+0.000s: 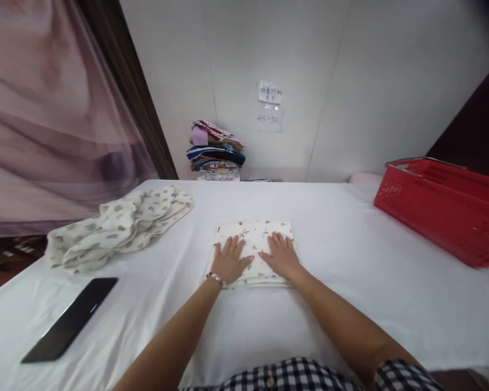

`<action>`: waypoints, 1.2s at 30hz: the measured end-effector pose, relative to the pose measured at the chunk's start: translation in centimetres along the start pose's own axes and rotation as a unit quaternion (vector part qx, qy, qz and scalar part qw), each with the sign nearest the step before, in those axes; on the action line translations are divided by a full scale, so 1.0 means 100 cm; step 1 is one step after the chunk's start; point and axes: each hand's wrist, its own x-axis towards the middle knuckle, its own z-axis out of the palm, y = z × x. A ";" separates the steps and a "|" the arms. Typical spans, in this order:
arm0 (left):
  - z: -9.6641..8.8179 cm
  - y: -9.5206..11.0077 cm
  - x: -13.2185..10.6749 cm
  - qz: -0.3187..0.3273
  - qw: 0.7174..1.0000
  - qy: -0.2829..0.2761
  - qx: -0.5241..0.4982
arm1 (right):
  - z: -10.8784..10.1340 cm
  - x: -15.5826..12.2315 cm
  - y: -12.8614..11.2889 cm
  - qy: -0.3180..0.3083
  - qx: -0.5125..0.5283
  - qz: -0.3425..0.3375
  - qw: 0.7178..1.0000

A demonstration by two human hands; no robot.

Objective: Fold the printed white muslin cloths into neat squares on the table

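Observation:
A cream cloth (255, 274) with small printed figures lies folded into a flat, layered rectangle on the white-covered table. My left hand (230, 260) rests palm down on its left half, fingers spread, a bracelet at the wrist. On the right half, my right hand (283, 255) also lies flat with its fingers apart. The thumbs point toward each other across the middle of the cloth. Neither hand grips anything. Parts of the cloth are hidden under both palms.
A crumpled patterned cloth (122, 228) lies at the table's left edge, with a black phone-like slab (71, 320) nearer me. A red plastic basket (440, 209) stands at the right. Behind the table rises a stack of folded fabrics (215, 152) against the wall.

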 end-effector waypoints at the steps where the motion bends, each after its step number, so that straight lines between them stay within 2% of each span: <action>1: 0.002 0.000 -0.002 -0.004 1.000 -0.001 0.004 | 0.001 -0.002 0.000 0.001 0.004 0.000 1.000; 9: -0.005 0.001 0.005 -0.015 1.000 -0.015 0.018 | -0.014 -0.004 -0.005 -0.017 0.039 0.012 0.999; 14: -0.003 0.002 0.005 -0.015 0.999 -0.018 0.023 | -0.009 -0.022 -0.004 0.021 0.046 0.002 0.999; 20: -0.011 0.002 0.004 -0.010 0.999 -0.029 0.033 | -0.008 -0.028 -0.001 0.005 0.052 0.005 0.999; 23: -0.013 -0.005 -0.003 -0.061 0.997 -0.014 0.043 | -0.009 -0.033 0.001 0.003 0.046 0.012 0.999; 27: -0.009 -0.016 -0.017 -0.151 0.988 -0.017 0.000 | -0.004 -0.044 0.005 0.043 0.027 0.019 0.999; 32: -0.005 -0.020 -0.023 -0.163 0.986 -0.024 -0.032 | 0.002 -0.048 0.007 0.027 0.010 0.027 0.999; 36: -0.013 -0.014 -0.021 -0.167 0.985 -0.023 -0.029 | -0.003 -0.041 0.005 0.007 0.006 0.027 1.000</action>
